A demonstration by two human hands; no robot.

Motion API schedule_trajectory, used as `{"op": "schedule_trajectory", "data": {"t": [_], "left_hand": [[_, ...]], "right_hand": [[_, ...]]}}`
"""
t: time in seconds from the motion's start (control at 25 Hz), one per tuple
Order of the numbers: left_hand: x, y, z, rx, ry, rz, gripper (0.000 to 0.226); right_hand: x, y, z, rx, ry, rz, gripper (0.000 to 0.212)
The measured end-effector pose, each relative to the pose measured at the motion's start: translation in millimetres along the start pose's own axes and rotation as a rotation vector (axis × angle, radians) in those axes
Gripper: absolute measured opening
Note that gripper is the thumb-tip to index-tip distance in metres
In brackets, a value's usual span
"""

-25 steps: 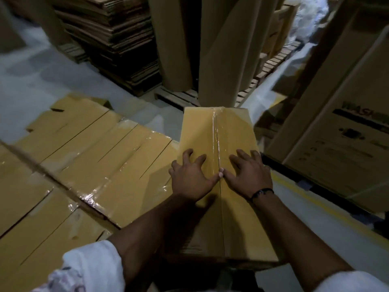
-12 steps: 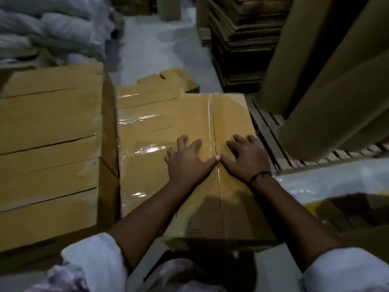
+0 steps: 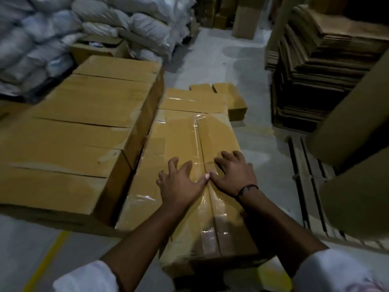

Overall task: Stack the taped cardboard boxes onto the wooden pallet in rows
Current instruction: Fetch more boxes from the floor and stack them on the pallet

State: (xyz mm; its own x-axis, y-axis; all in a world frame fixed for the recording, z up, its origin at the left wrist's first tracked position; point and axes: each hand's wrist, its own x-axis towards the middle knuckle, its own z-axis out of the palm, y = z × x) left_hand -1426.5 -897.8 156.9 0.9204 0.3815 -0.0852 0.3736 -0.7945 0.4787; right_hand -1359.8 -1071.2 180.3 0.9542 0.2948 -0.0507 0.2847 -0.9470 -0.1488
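Note:
A long taped cardboard box [image 3: 210, 140] lies lengthwise in front of me, its top seam sealed with clear tape. My left hand [image 3: 179, 182] and my right hand [image 3: 229, 173] lie on its top side by side, fingers spread, thumbs meeting at the seam. The box sits over a lower layer of taped boxes [image 3: 145, 180]. To the left a taller stack of taped boxes [image 3: 80, 127] stands in rows. The pallet under them is hidden.
White filled sacks [image 3: 88, 24] are piled at the back left. A stack of flat cardboard sheets [image 3: 324, 66] stands at the right, beside large brown rolls [image 3: 355, 131] on an empty wooden pallet [image 3: 305, 178]. A yellow floor line [image 3: 46, 262] runs at the lower left.
The view has swung left while both hands stayed on the box top. The box has come round beside the taller stack, over the lower layer of boxes.

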Motion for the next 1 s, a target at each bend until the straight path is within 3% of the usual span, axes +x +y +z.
{"op": "schedule_trajectory", "data": {"t": [0.44, 0.84, 1.0], "left_hand": [[-30.6, -10.6, 35.3, 0.019, 0.177, -0.469, 0.083], [-59.6, 90.0, 85.2, -0.043, 0.317, -0.892, 0.081], [-64.8, 113.5, 88.8, -0.042, 0.400, -0.957, 0.081]], "right_hand": [[64.5, -14.4, 40.9, -0.009, -0.126, -0.501, 0.068], [114.1, 25.8, 39.8, -0.051, -0.241, -1.004, 0.063], [119.1, 30.8, 34.9, 0.001, -0.237, -1.104, 0.061]]}}
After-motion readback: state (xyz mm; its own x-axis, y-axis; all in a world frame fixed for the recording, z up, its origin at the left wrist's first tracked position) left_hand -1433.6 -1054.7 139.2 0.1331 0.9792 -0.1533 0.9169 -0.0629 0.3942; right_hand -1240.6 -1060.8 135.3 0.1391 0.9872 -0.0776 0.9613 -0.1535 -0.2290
